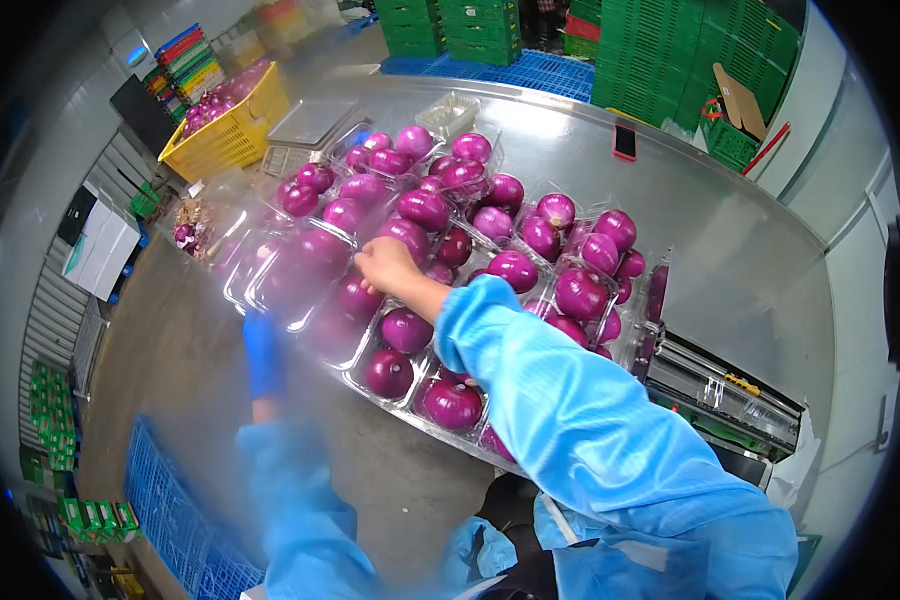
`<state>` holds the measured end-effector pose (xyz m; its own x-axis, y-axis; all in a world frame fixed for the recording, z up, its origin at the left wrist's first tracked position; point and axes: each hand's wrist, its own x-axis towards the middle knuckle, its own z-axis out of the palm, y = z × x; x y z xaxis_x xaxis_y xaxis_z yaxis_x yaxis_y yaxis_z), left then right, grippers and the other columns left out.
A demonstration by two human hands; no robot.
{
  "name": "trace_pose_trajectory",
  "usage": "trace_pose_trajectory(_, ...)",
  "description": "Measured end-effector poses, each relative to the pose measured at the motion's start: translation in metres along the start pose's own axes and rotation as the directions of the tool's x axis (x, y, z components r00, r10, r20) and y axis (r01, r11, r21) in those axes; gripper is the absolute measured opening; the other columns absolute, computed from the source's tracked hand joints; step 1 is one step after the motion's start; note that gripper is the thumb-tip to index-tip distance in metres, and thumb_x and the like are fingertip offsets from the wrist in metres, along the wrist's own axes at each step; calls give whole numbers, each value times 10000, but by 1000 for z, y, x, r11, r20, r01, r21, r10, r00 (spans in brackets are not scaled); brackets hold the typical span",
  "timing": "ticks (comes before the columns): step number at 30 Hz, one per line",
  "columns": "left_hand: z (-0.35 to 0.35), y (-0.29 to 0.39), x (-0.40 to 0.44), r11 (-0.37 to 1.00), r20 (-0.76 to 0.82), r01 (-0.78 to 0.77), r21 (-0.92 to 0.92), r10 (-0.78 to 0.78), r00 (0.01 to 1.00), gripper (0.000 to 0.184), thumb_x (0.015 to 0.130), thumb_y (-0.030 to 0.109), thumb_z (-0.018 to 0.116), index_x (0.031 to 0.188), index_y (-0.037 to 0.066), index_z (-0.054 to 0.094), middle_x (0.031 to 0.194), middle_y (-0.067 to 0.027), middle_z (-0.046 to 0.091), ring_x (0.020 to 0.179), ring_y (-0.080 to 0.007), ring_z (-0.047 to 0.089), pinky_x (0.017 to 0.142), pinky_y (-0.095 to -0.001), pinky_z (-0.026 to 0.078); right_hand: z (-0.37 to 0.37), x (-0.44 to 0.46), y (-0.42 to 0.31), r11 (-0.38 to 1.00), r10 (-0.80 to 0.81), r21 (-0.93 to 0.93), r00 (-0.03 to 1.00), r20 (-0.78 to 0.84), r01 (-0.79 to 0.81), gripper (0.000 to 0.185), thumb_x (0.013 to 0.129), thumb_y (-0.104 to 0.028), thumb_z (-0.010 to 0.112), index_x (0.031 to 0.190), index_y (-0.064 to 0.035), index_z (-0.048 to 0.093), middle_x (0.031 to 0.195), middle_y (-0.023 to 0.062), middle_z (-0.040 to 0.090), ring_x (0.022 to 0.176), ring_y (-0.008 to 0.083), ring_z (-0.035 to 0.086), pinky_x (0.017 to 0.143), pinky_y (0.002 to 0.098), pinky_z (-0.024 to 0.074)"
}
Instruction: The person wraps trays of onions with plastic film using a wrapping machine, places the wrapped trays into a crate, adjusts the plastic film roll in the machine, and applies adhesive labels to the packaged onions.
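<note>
Many purple onions (452,404) sit in clear plastic trays (348,378) on a metal table. My right hand (388,268), bare, reaches over the middle of the trays; its fingers are curled together beside an onion (405,236), and whatever they hold, if anything, is hidden. My left hand (263,355), in a blue glove, is at the near left edge of the trays, below a clear tray corner. A blurred patch of the view covers it, so its fingers cannot be made out.
A yellow crate (232,128) of onions stands at the back left, beside a scale (312,122). A phone (624,141) lies near the table's far edge. At the right is a wrapping machine (720,390). Green crates (660,60) are stacked behind.
</note>
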<state>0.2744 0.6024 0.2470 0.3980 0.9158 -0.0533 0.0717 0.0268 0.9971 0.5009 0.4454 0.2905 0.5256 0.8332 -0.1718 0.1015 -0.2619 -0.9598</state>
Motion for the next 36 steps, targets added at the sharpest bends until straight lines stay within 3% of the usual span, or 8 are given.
trace_pose_trajectory(10, 30, 59, -88, 951, 16, -102, -293, 111, 994, 564, 816, 28, 469, 1377, 69, 420, 845, -32, 565, 616, -109, 542, 531, -237, 456, 9, -33, -13, 852, -143, 481, 976, -166, 207, 165, 819, -107, 568, 737, 28, 613, 566, 107, 612, 443, 162, 602, 378, 297, 485)
trace_pose_trajectory(12, 43, 66, -99, 966, -41, -259, -19, 258, 965, 545, 834, 59, 482, 1376, 50, 424, 972, -52, 583, 687, -100, 558, 562, -220, 455, -14, -73, -23, 767, -71, 600, 960, -270, 225, 135, 798, -83, 575, 715, 23, 564, 588, 95, 601, 430, 163, 586, 372, 307, 475)
trace_pose_trajectory(14, 82, 92, -127, 943, 139, -329, -58, 334, 932, 539, 843, 104, 540, 1368, 38, 434, 1094, -80, 582, 784, -113, 583, 601, -220, 464, -35, -87, 11, 758, -501, -42, 541, -676, 650, 119, 783, -60, 574, 829, 32, 512, 609, 80, 576, 417, 164, 564, 365, 312, 466)
trace_pose_trajectory(17, 154, 88, -137, 912, 478, -410, -6, 363, 800, 618, 802, 165, 624, 1364, 0, 427, 1112, -124, 597, 935, -196, 602, 743, -283, 504, -125, -169, 29, 790, -155, 466, 866, -476, 398, 498, 775, -37, 555, 1224, 50, 360, 617, 93, 564, 429, 171, 564, 364, 302, 452)
trace_pose_trajectory(21, 296, 93, -184, 774, 811, -623, 115, 289, 509, 636, 750, 88, 638, 1346, 2, 434, 1197, -152, 583, 1012, -275, 629, 806, -337, 560, -232, -285, 86, 922, -99, 248, 801, -590, 296, 412, 784, -54, 539, 1193, -8, 567, 638, 73, 601, 435, 120, 545, 388, 274, 447)
trace_pose_trajectory(24, 386, 97, -268, 999, 905, 39, 8, -23, 424, 712, 647, -25, 534, 1352, -7, 436, 1153, -159, 606, 920, -280, 652, 729, -326, 568, -299, -400, 95, 964, 173, 266, 705, -687, 23, 387, 786, -76, 546, 1165, -36, 615, 606, 34, 586, 436, 91, 531, 401, 252, 434)
trace_pose_trajectory(30, 556, 40, -378, 981, 985, 172, 86, -110, 136, 744, 623, -70, 440, 1363, 5, 452, 884, -179, 659, 624, -174, 633, 530, -254, 515, -402, -524, 170, 918, 357, 396, 455, -816, -9, 460, 774, -72, 571, 1213, 68, 560, 626, 44, 549, 432, 97, 511, 356, 237, 384)
trace_pose_trajectory(36, 568, 50, -423, 972, 976, -127, 199, -184, 120, 490, 785, 45, 560, 1270, -22, 535, 1025, -126, 656, 598, -133, 595, 535, -242, 496, -432, -572, 206, 889, 391, 457, 542, -744, -14, 404, 830, -125, 591, 1184, 70, 575, 731, 73, 581, 485, 117, 545, 398, 245, 421)
